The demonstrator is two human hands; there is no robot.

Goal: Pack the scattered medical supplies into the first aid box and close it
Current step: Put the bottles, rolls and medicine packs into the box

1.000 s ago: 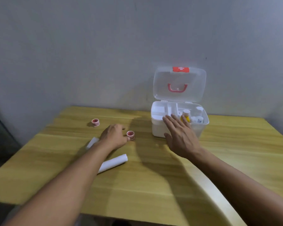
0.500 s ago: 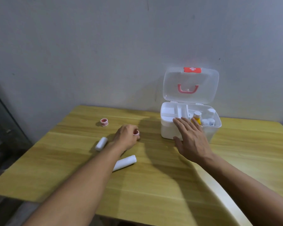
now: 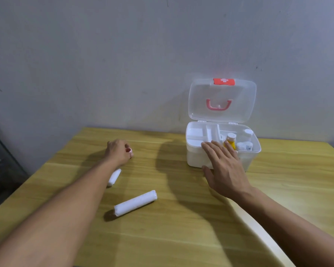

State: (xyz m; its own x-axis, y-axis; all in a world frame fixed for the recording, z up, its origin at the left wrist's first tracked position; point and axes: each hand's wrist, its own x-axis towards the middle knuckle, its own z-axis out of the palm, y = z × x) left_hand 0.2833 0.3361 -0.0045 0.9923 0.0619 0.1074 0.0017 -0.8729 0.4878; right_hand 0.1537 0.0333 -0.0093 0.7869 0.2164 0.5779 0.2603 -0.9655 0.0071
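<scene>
Head view: the first aid box (image 3: pixel 201 160) is seen standing near the far edge of the bench (image 3: pixel 181 237), toward its right side, close to the wall, with its clear lid (image 3: pixel 239 97) propped upright so that the compartments are left open for loading. A yellow bottle (image 3: pixel 230 141) and some white containers (image 3: pixel 245 145) are already held upright in the right-hand part of the box, while the divided tray section on the left appears bare. The right hand (image 3: pixel 225 168) is laid flat and spread over the front rim and front wall of the box, nothing being gripped; it is judged to be placed there to steady the light box while items are brought in. The left hand (image 3: pixel 119 151) is curled near the far left part of the bench, and a small red-and-white tape roll (image 3: pixel 128 150) is pinched at its fingertips, apparently for carrying over to the box. Two white gauze rolls are left lying on their sides on the bench: a short gauze roll (image 3: pixel 114 176) just beside the left forearm, partly hidden by it, and a long gauze roll (image 3: pixel 135 203) nearer the front edge, well apart from the box. Packing is judged to be partly done, with the lid not yet closed
</scene>
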